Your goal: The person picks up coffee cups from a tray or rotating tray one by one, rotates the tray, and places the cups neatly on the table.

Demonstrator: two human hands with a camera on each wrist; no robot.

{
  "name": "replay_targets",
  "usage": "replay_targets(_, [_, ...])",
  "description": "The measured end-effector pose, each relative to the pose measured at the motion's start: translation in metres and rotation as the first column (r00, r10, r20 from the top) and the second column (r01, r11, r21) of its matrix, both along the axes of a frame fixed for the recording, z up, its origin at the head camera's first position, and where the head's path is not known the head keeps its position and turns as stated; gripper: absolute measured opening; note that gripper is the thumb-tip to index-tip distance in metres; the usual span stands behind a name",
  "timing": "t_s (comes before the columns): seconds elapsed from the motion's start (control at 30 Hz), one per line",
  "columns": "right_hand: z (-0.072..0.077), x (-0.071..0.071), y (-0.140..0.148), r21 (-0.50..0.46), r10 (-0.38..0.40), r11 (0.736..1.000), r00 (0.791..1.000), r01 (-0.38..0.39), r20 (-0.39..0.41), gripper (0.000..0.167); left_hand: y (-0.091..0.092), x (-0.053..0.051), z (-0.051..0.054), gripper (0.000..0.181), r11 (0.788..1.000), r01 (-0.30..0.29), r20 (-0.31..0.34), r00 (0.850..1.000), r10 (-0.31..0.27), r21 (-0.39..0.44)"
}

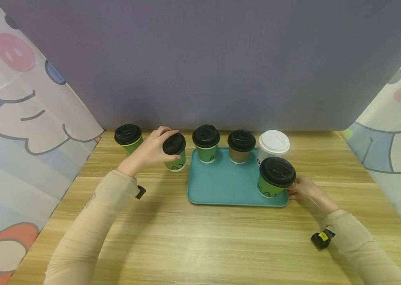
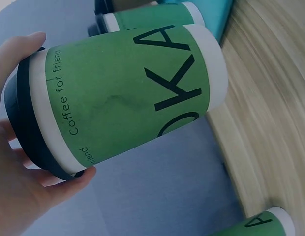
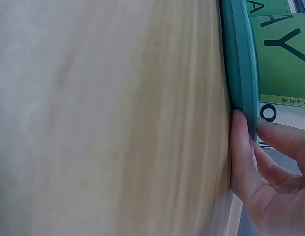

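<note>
The left hand (image 1: 150,149) has its fingers curled round the lid (image 1: 174,144) of a roughly upright cup (image 1: 176,161), which sits to its right, just left of the tray (image 1: 218,192), whose near right corner the right hand (image 1: 305,187) pinches.

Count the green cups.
4: the far-left cup, the held cup in the left hand, plus the back-left cup and front-right cup, both on the tray.
</note>
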State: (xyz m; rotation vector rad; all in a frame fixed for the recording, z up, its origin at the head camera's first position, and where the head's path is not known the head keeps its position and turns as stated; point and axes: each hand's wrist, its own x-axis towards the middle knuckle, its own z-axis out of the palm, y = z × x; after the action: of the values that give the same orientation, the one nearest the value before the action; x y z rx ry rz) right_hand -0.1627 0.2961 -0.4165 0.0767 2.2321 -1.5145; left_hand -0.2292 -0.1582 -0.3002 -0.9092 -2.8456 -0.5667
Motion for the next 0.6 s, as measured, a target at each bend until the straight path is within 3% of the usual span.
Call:
replay_targets(0.33, [0.0,0.0,-0.001,0.005,-0.003,1.0,1.0,0.003,-0.002,0.051,-0.003,-0.016,-0.006,0.078,0.998,-0.062,0.018,0.998,0.062,0.0])
replay_targets(0.6, [0.0,0.0,0.0,0.012,0.002,1.0,1.0,-0.002,-0.007,0.048,-0.004,-0.033,-0.017,0.081,0.994,-0.106,0.056,0.993,0.106,-0.008])
